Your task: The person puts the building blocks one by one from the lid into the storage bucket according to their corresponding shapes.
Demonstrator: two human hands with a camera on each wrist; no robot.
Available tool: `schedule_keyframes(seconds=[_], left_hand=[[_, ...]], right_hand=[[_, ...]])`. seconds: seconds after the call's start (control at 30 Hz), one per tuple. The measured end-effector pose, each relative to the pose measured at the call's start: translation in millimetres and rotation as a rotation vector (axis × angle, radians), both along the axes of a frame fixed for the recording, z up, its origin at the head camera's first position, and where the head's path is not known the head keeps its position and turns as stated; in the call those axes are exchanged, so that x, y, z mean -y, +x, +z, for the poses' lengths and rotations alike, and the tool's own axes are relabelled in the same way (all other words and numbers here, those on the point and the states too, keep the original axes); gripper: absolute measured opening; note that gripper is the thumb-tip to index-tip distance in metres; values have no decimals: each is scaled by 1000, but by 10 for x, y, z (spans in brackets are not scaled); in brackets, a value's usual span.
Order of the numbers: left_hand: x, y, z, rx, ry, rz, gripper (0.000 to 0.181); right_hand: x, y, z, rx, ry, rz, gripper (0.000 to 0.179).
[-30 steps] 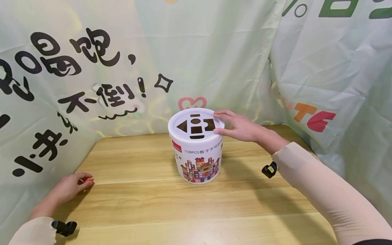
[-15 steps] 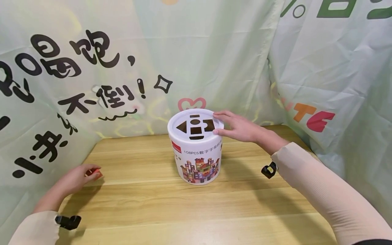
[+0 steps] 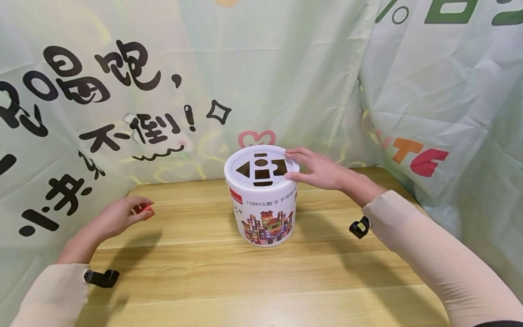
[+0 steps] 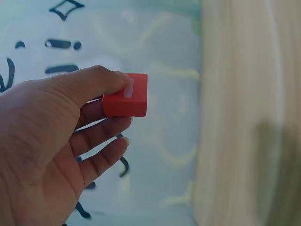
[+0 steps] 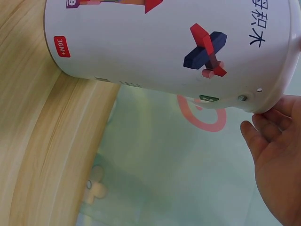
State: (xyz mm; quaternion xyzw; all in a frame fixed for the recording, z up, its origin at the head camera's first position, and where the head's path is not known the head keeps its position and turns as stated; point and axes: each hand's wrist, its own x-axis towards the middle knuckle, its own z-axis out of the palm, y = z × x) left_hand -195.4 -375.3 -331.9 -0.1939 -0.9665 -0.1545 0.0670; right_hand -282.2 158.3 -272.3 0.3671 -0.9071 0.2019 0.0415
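My left hand is raised above the left part of the table, pinching a red toy block between thumb and fingers. In the left wrist view, a pale stripe marks the block's face, partly under the thumb, while the lower fingers stay apart from it. A white toy-block bucket stands upright on the table, its lid cut with triangular, round and rectangular holes. My right hand rests on the right side of the lid's rim, fingers spread; in the right wrist view its fingertips lie at the rim.
The wooden table runs back to a printed fabric backdrop, which also hangs along the left and right sides. Small black wrist cameras sit at both cuffs, among them the left camera.
My left hand has moved up and to the right with the red toy block, rising off the table. The right hand and the bucket have kept their places.
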Motion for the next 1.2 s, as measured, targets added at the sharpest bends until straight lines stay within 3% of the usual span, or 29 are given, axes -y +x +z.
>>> schedule_keyframes(seconds=[0.27,0.5,0.83,1.2], left_hand=[[-319,-103,273,-72,-20,-62,31],[-639,-163,530,-55,-15,-74,26],[-1056,-313,844,-113,-29,-203,13],[-1478,-497,1152,-86,-11,-240,18]], right_hand=[[-16,-9,-5,4,2,-10,80],[-18,-12,-13,0,1,-8,80],[-15,0,-20,-7,3,-2,80],[-12,-9,-27,-8,-9,6,79]])
